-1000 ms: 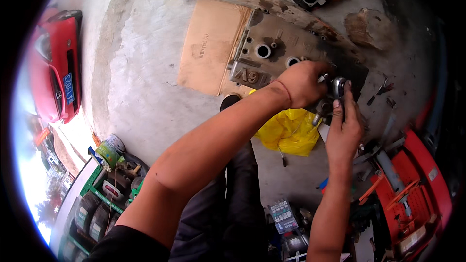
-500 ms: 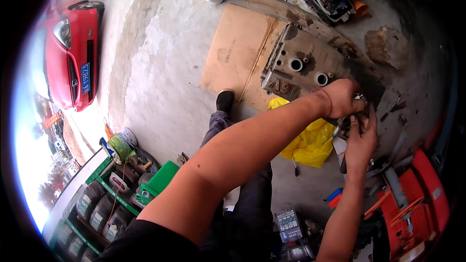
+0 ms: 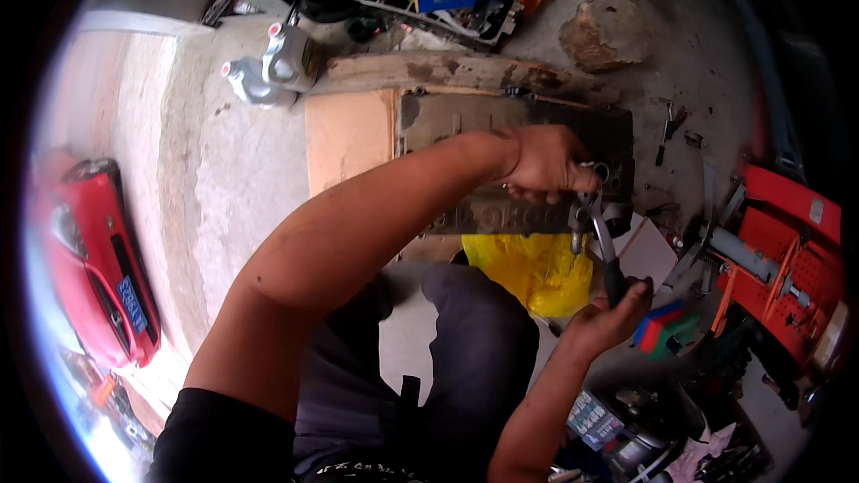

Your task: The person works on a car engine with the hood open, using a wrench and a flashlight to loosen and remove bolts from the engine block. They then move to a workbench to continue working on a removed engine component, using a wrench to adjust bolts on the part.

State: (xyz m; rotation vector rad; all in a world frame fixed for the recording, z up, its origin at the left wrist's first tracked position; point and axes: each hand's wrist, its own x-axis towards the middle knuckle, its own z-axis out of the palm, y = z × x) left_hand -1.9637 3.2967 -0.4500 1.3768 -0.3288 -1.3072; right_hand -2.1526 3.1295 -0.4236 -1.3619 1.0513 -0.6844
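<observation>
A ratchet wrench (image 3: 602,234) with a shiny shaft and a dark grip slants over the right end of a grey metal engine valve cover (image 3: 447,114). My left hand (image 3: 548,163) is closed around the wrench's head, just above the cover. The dark grip sits in my right hand (image 3: 610,315), with the fingers wrapped round it. Whether the wrench sits on a bolt is hidden by my left fingers. Beneath the cover lies a flattened cardboard sheet (image 3: 347,139). My left forearm blocks part of the cover from sight.
A crumpled yellow plastic bag (image 3: 528,279) lies by the cover's near edge. Beyond it rests a wooden beam (image 3: 412,70), with a rock (image 3: 607,33) behind. Grey jugs (image 3: 288,58) stand far left. An orange tool case (image 3: 778,255) lies open at right; a red car (image 3: 94,259) is at left.
My view has swung, so the scene sits differently. My right hand has drawn back from beside my left hand to the wrench's grip. My left hand remains over the cover's right end.
</observation>
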